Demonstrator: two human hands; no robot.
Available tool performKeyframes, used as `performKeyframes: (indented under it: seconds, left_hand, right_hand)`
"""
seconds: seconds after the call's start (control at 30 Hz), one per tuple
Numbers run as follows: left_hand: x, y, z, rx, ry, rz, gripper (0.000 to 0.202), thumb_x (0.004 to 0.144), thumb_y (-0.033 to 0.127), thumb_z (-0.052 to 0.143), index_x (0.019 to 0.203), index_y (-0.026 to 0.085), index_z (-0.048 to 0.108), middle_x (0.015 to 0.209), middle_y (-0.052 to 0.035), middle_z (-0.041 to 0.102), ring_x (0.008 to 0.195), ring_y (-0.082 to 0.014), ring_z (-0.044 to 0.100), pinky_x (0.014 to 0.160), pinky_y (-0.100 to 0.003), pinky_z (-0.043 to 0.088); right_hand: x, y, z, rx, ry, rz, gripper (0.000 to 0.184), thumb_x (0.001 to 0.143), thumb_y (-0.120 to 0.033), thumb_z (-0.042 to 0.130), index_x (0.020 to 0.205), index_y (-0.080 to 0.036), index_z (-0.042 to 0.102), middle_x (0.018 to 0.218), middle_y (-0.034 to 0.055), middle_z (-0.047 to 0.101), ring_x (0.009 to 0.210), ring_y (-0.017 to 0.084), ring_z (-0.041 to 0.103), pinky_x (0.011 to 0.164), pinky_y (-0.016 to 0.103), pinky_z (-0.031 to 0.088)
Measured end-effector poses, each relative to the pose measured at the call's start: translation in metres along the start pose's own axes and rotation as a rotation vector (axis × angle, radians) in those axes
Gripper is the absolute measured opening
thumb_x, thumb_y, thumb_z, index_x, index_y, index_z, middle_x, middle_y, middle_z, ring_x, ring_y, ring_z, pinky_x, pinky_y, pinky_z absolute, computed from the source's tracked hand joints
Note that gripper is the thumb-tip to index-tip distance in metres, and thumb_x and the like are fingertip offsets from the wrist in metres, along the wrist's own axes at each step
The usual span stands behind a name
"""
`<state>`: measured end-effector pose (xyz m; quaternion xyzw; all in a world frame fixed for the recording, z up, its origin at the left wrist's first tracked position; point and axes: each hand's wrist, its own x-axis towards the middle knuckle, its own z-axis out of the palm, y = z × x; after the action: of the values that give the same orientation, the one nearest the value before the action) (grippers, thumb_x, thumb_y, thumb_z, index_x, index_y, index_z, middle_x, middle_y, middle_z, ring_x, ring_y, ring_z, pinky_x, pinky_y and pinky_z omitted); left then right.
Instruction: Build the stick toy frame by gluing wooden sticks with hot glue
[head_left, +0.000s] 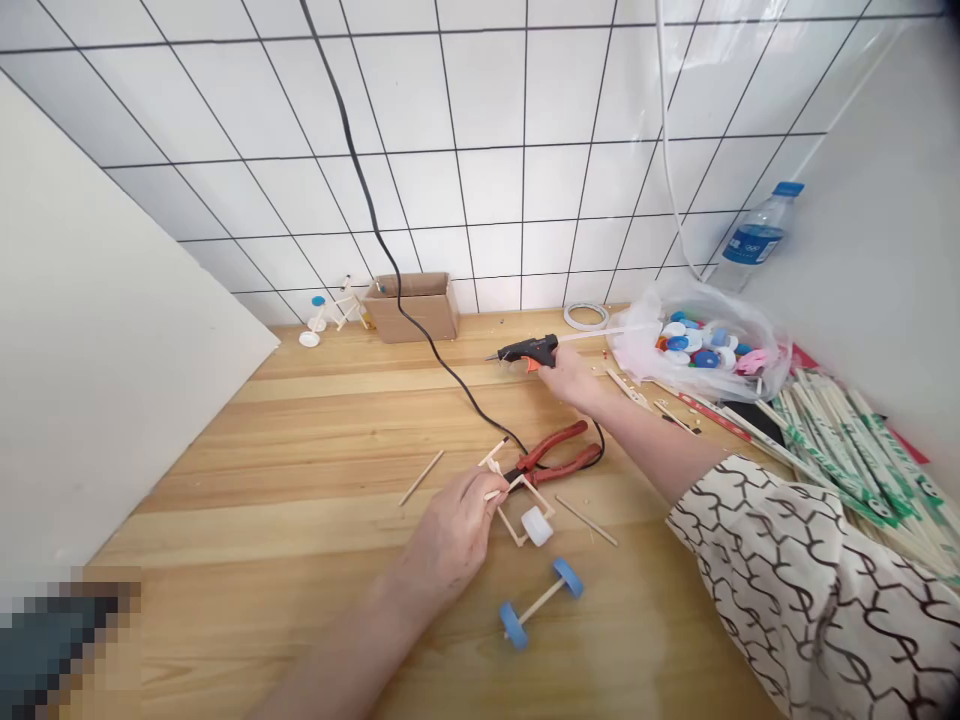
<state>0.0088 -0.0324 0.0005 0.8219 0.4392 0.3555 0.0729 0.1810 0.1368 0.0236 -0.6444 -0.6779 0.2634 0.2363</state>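
Observation:
My right hand [570, 378] grips a black hot glue gun [525, 352] with an orange trigger, its nozzle pointing left and a long glue stick trailing from its rear. My left hand [450, 530] pinches a small square frame of wooden sticks [519, 500] with a white bottle cap [537, 526] at its near corner. Red-handled pliers [559, 455] lie just past the frame. Below it rests an axle stick with blue bottle-cap wheels [541, 603], apart from both hands.
The wooden tabletop [300, 470] meets a white tiled wall. A black cord [397, 275] runs to the glue gun. Nearby are loose sticks [586, 520], a tape roll [586, 316], a bag of caps [697, 345], bundled chopsticks [847, 460], a cardboard box [412, 307], a water bottle [754, 235] and a small stick-and-cap model [334, 315].

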Motion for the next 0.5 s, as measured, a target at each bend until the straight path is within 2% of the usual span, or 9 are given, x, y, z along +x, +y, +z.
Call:
performKeyframes:
  seconds: [0.13, 0.23, 0.37, 0.5]
  left_hand:
    - [-0.002, 0.0, 0.001, 0.038, 0.018, 0.029, 0.017, 0.09, 0.011, 0.038, 0.088, 0.017, 0.053, 0.079, -0.0049, 0.064, 0.072, -0.0162, 0.06, 0.065, -0.027, 0.05]
    - [-0.003, 0.0, 0.002, 0.039, -0.006, 0.024, 0.017, 0.09, 0.011, 0.037, 0.09, 0.017, 0.054, 0.08, -0.0054, 0.063, 0.074, -0.0163, 0.06, 0.066, -0.027, 0.05]
    - [-0.003, 0.0, 0.002, 0.029, -0.02, -0.008, 0.019, 0.09, 0.012, 0.036, 0.088, 0.018, 0.054, 0.08, -0.0054, 0.064, 0.072, -0.0163, 0.061, 0.065, -0.028, 0.05]
    - [-0.002, 0.001, 0.001, 0.028, -0.022, -0.014, 0.019, 0.09, 0.011, 0.037, 0.088, 0.018, 0.054, 0.081, -0.0056, 0.064, 0.074, -0.0166, 0.062, 0.067, -0.028, 0.051]
  right_hand:
    - [-0.001, -0.007, 0.005, -0.078, -0.018, 0.007, 0.022, 0.074, -0.012, 0.05, 0.095, -0.014, 0.055, 0.088, 0.0138, 0.065, 0.082, 0.025, 0.061, 0.068, 0.034, 0.047]
    - [-0.012, -0.006, 0.0, -0.12, -0.043, -0.029, 0.019, 0.076, -0.013, 0.05, 0.094, -0.015, 0.056, 0.088, 0.0127, 0.064, 0.083, 0.025, 0.061, 0.068, 0.033, 0.047]
    - [-0.03, 0.004, -0.013, -0.161, -0.062, -0.11, 0.021, 0.074, -0.018, 0.055, 0.095, -0.015, 0.056, 0.091, 0.0114, 0.063, 0.086, 0.024, 0.061, 0.071, 0.032, 0.048]
    - [-0.05, 0.021, -0.024, -0.19, -0.081, -0.193, 0.036, 0.068, -0.009, 0.057, 0.103, -0.013, 0.054, 0.097, 0.0117, 0.063, 0.091, 0.023, 0.06, 0.078, 0.033, 0.047]
